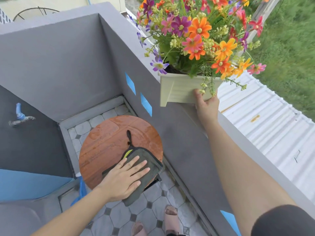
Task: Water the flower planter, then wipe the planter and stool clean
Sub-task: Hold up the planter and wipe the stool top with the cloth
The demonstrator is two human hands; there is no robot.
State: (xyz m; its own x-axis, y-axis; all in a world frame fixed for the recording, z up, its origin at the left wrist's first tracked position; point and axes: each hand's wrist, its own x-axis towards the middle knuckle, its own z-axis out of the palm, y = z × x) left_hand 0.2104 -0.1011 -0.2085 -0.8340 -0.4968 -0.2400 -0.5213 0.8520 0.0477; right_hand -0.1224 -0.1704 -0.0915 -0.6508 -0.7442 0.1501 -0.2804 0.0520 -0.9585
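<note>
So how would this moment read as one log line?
phase: stool wipe | left hand: flat on cloth on stool | right hand: grips planter base

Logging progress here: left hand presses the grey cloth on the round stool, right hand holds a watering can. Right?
Not quite: the head view shows the right hand gripping the lower edge of the pale green planter, not a watering can. The left hand does press the grey cloth on the round stool.
</note>
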